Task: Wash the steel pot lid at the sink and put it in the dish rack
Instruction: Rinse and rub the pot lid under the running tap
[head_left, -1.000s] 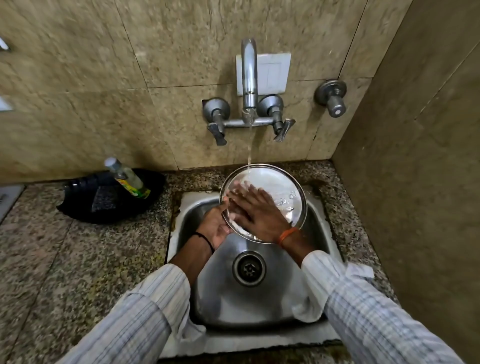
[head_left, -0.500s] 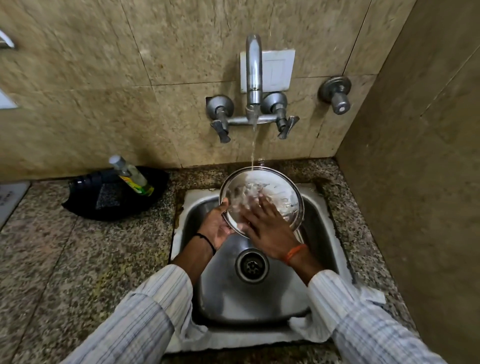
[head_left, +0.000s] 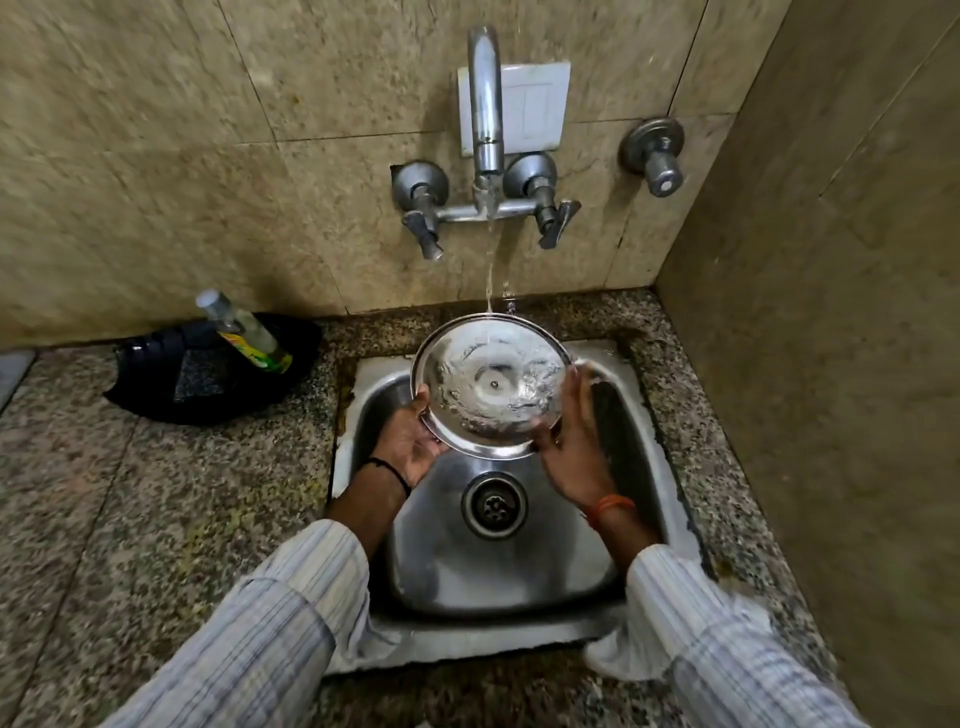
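Beige stone-tile wall (head_left: 156, 156) behind and to the right of the sink, meeting in a corner. Speckled granite counter (head_left: 130, 519) all around the sink. Steel sink (head_left: 519, 571) sunk into the counter, round drain (head_left: 494, 505) near the middle of the basin. Striped shirt sleeves (head_left: 270, 623) reaching in from the near edge of the sink. Black plastic bag (head_left: 208, 374) lying on the counter left of the sink, against the wall. Tap (head_left: 485, 130) on the wall above the far edge of the sink, running; thin stream falling straight down. White switch plate (head_left: 530, 106) behind the tap spout, separate round valve (head_left: 655, 156) further right. Steel pot lid (head_left: 491, 387) held over the far half of the sink, hollow side up, stream landing near its far rim, water pooled and rippling inside. Left hand (head_left: 410, 441) curled around the lid's near-left edge, thumb over the rim, black cord on the wrist. Right hand (head_left: 576, 447) on the lid's right edge, fingers spread loosely along the rim, somewhat blurred, orange thread on the wrist; firmness of that grip unclear. Small clear bottle (head_left: 241, 332) with yellow-green label leaning on the bag.
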